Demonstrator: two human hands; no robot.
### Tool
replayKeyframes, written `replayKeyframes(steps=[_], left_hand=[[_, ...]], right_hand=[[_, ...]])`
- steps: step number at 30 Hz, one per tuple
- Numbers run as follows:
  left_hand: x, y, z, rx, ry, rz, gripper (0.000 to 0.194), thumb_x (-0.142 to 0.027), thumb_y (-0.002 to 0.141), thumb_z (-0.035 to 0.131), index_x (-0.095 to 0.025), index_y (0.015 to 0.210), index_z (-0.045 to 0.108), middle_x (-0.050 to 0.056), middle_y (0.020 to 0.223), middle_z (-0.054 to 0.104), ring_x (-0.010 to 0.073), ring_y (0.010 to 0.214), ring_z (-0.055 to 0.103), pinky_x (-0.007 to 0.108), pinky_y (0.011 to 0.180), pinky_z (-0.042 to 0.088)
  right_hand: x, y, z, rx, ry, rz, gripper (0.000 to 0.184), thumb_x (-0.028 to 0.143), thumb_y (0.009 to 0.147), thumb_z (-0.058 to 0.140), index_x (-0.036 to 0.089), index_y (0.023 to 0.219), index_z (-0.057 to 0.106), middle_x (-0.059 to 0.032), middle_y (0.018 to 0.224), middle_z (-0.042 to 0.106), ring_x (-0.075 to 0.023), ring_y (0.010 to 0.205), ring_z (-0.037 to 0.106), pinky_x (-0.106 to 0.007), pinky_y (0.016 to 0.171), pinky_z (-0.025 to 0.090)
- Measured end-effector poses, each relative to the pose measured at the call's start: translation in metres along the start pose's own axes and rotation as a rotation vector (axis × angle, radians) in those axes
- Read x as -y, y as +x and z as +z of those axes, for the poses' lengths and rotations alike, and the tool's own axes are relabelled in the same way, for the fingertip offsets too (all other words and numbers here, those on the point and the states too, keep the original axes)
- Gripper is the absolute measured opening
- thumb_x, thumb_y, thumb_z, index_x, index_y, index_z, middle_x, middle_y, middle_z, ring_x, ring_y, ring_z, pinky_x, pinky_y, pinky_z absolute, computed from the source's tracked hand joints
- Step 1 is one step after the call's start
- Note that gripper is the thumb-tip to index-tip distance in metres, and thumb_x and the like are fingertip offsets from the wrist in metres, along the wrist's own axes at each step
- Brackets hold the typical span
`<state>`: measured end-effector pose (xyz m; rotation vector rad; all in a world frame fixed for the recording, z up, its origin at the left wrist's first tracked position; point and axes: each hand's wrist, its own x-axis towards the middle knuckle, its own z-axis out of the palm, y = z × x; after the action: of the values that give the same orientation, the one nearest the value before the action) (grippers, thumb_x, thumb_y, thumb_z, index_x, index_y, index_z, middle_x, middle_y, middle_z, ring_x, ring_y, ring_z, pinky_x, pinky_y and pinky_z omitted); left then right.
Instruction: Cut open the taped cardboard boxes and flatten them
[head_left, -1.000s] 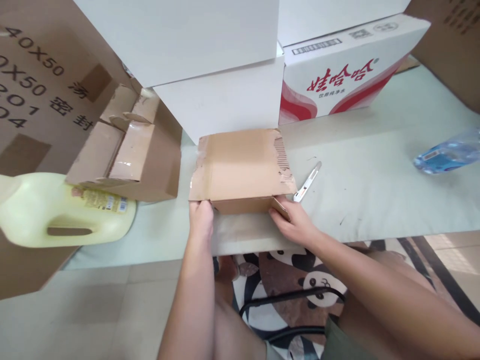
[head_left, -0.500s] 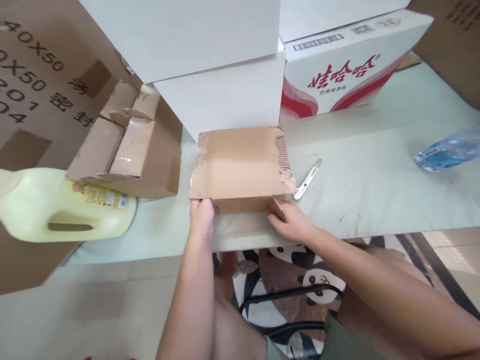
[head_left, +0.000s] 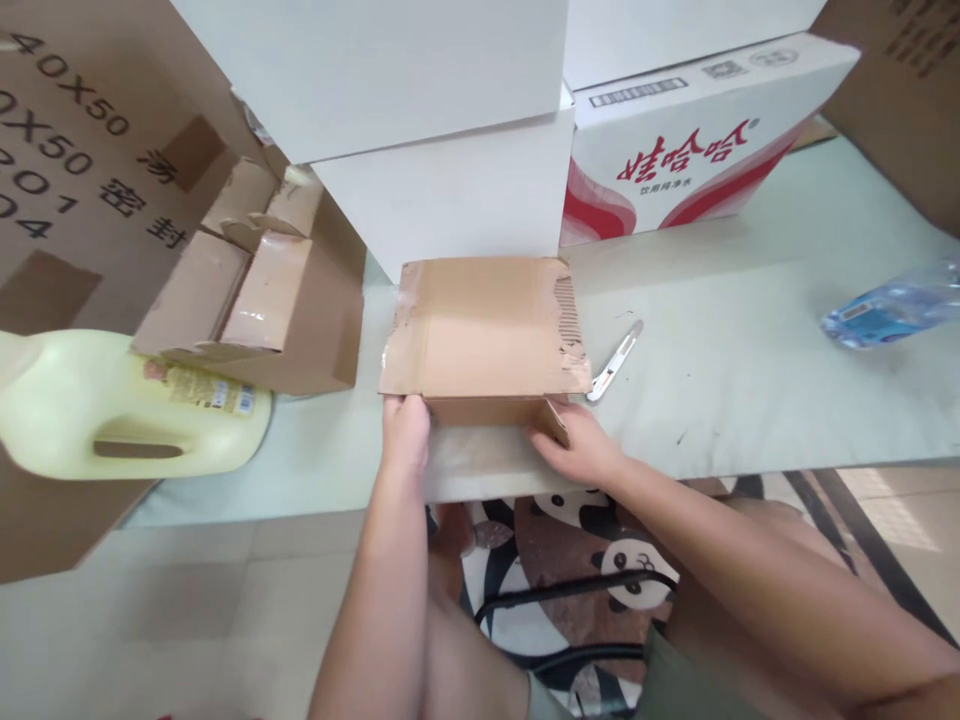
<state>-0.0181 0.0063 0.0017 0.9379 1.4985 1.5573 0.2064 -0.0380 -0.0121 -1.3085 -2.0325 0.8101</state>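
Observation:
A brown cardboard box (head_left: 495, 330) with torn, taped edges lies on the cloth-covered table in front of me. My left hand (head_left: 406, 430) is closed on its near left corner, with the fingertips hidden under the top flap. At the near right corner, my right hand (head_left: 574, 440) grips a small side flap (head_left: 555, 424), thumb on the inner side. Just right of the box lies a white utility knife (head_left: 615, 362), touched by neither hand.
White cartons (head_left: 450, 190) stand behind the box, beside a red-and-white water carton (head_left: 690, 150). To the left are a divided cardboard box (head_left: 322, 310) and a pale yellow jug (head_left: 135, 400). A plastic bottle (head_left: 892, 305) lies at the right. The table's green cloth (head_left: 750, 380) ends near my knees.
My right hand has shifted slightly left, and the side flap it holds has swung a little inward. My left hand and the box stay nearly in place; the view moves slightly.

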Motion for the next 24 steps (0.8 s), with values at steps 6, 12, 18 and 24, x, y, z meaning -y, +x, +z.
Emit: replayKeyframes(steps=[6,12,18,24], left_hand=[[0.009,0.004,0.003,0.009,-0.004,0.032,0.049,-0.035,0.087,0.058,-0.026,0.135,0.061,0.006,0.147,0.060,0.0226,0.142,0.050,0.036,0.121,0.036],[0.007,0.005,0.010,-0.072,-0.027,0.086,0.044,-0.036,0.086,0.057,-0.024,0.128,0.065,0.007,0.143,0.062,0.0239,0.139,0.052,0.037,0.119,0.037],[-0.005,-0.001,0.011,0.015,-0.040,0.155,0.033,-0.039,0.078,0.073,-0.024,0.107,0.073,0.005,0.118,0.074,0.0245,0.128,0.061,0.036,0.111,0.046],[0.000,0.005,0.000,0.071,0.028,0.178,0.016,-0.033,0.069,0.079,-0.020,0.076,0.073,0.002,0.086,0.073,0.0210,0.092,0.070,0.031,0.087,0.055]], right_hand=[[-0.004,0.000,0.000,0.012,0.035,-0.031,0.022,0.026,0.085,0.053,0.020,0.103,0.064,-0.0134,0.102,0.074,-0.0304,0.096,0.069,-0.043,0.088,0.055],[0.001,0.004,-0.015,-0.083,0.267,0.007,0.013,0.028,0.090,0.048,0.022,0.088,0.060,-0.0059,0.089,0.072,-0.0250,0.087,0.068,-0.038,0.081,0.053],[-0.002,-0.002,-0.030,-0.199,0.336,0.225,0.019,0.037,0.085,0.054,0.022,0.074,0.055,-0.0008,0.068,0.059,-0.0200,0.068,0.057,-0.032,0.065,0.046],[-0.011,-0.002,-0.032,-0.334,0.439,0.265,0.014,0.035,0.085,0.054,0.023,0.086,0.060,-0.0031,0.083,0.065,-0.0230,0.083,0.060,-0.037,0.077,0.051]])
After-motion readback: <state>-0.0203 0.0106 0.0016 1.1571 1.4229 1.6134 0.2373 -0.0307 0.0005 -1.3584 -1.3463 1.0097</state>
